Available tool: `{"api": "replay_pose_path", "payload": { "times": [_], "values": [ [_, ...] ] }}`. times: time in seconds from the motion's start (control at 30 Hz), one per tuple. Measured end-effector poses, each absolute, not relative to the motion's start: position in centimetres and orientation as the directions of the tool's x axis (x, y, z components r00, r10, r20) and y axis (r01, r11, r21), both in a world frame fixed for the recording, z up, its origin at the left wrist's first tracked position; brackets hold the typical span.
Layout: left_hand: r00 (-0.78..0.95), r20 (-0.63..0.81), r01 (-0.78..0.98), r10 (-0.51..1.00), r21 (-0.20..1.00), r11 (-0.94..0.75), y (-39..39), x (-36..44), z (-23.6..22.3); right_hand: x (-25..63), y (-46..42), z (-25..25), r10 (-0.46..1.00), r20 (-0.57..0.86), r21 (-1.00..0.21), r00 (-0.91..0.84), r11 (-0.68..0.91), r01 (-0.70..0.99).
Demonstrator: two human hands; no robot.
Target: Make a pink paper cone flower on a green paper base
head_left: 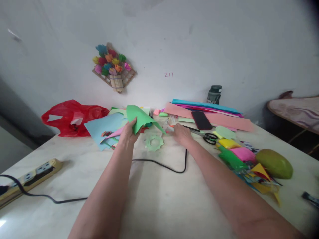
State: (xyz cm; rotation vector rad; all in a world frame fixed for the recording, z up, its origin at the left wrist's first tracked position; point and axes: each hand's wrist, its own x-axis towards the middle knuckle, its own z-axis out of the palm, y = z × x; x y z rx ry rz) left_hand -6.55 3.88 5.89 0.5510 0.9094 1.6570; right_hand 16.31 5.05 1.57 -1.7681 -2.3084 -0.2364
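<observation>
A curved sheet of green paper [140, 117] is held up in my left hand [129, 132], thumb and fingers closed on its lower left part. My right hand [182, 134] is lowered near the table with its fingers curled. A small orange bit [171, 126] shows at its fingertips; what lies under the palm is hidden. A black cord [159, 162] runs up to below this hand. Between my hands lies a pale green paper ring [154, 143] with a toothed edge. Scissors [209, 138] with black handles rest just right of my right hand.
On the left are a red plastic bag [74, 114], blue paper [99, 126] and a power strip [32, 176]. To the right lie a phone [201, 120], stacked coloured sheets [224, 120], clay packets [233, 156], paper scraps and a green mango-like object [274, 163]. Behind stands a bottle [214, 94].
</observation>
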Motion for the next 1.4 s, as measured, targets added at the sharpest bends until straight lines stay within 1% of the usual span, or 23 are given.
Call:
{"api": "replay_pose_path", "payload": {
  "times": [0.1, 0.3, 0.4, 0.57, 0.7, 0.77, 0.87, 0.93, 0.97, 1.03, 1.1, 1.17, 1.3, 1.37, 1.4],
  "values": [
    [-0.267, -0.096, -0.715, 0.959, 0.687, -0.13, 4.1, -6.6, 6.0, 16.2, 5.4, 1.4, 0.92, 0.284, -0.008, -0.269, 0.282, 0.959],
    [-0.216, -0.003, -0.796, 0.976, 0.58, -0.174, 3.9, -6.3, 6.3, 16.4, 6.7, 0.5, 0.902, 0.32, 0.016, -0.291, 0.302, 0.953],
    [-0.201, 0.05, -0.796, 0.978, 0.574, -0.193, 3.4, -6.1, 6.6, 16.7, 7.6, 0.1, 0.891, 0.33, 0.038, -0.31, 0.316, 0.948],
    [-0.201, 0.124, -0.734, 0.972, 0.638, -0.233, 2.9, -5.6, 6.6, 17.3, 8.7, -0.5, 0.885, 0.31, 0.089, -0.348, 0.337, 0.937],
    [-0.202, 0.169, -0.705, 0.965, 0.659, -0.263, 2.8, -5.1, 6.4, 17.7, 8.6, -0.7, 0.88, 0.322, 0.062, -0.349, 0.348, 0.935],
    [-0.194, 0.164, -0.724, 0.967, 0.641, -0.254, 2.8, -4.7, 6.4, 17.7, 8.3, -0.5, 0.859, 0.367, 0.047, -0.358, 0.367, 0.929],
    [-0.173, 0.142, -0.784, 0.975, 0.579, -0.223, 2.7, -4.6, 6.4, 17.3, 7.4, 0.2, 0.784, 0.493, 0.031, -0.377, 0.417, 0.908],
    [-0.164, 0.135, -0.818, 0.977, 0.535, -0.212, 2.8, -4.8, 6.3, 16.9, 6.7, 1.0, 0.762, 0.527, 0.002, -0.376, 0.441, 0.897],
    [-0.165, 0.134, -0.832, 0.977, 0.514, -0.211, 2.8, -5.0, 6.2, 16.6, 6.4, 1.4, 0.758, 0.518, -0.004, -0.397, 0.466, 0.885],
    [-0.168, 0.132, -0.855, 0.977, 0.473, -0.211, 2.8, -5.4, 6.0, 16.0, 5.6, 2.0, 0.723, 0.459, 0.028, -0.516, 0.569, 0.822],
    [-0.176, 0.128, -0.866, 0.976, 0.451, -0.215, 2.8, -5.8, 5.9, 15.5, 4.8, 2.4, 0.643, 0.392, 0.075, -0.658, 0.691, 0.719],
    [-0.185, 0.131, -0.87, 0.974, 0.439, -0.224, 2.7, -6.0, 5.8, 15.0, 4.2, 2.4, 0.554, 0.343, 0.126, -0.759, 0.773, 0.622],
    [-0.189, 0.157, -0.881, 0.969, 0.409, -0.237, 2.5, -6.2, 5.6, 14.2, 3.6, 1.6, 0.442, 0.301, 0.238, -0.845, 0.823, 0.515],
    [-0.184, 0.161, -0.883, 0.97, 0.406, -0.235, 2.5, -6.4, 5.4, 14.0, 3.6, 1.0, 0.421, 0.328, 0.258, -0.845, 0.821, 0.51],
    [-0.182, 0.159, -0.882, 0.97, 0.409, -0.233, 2.4, -6.5, 5.3, 13.9, 3.5, 0.8, 0.427, 0.36, 0.248, -0.829, 0.813, 0.527]
  ]
}}
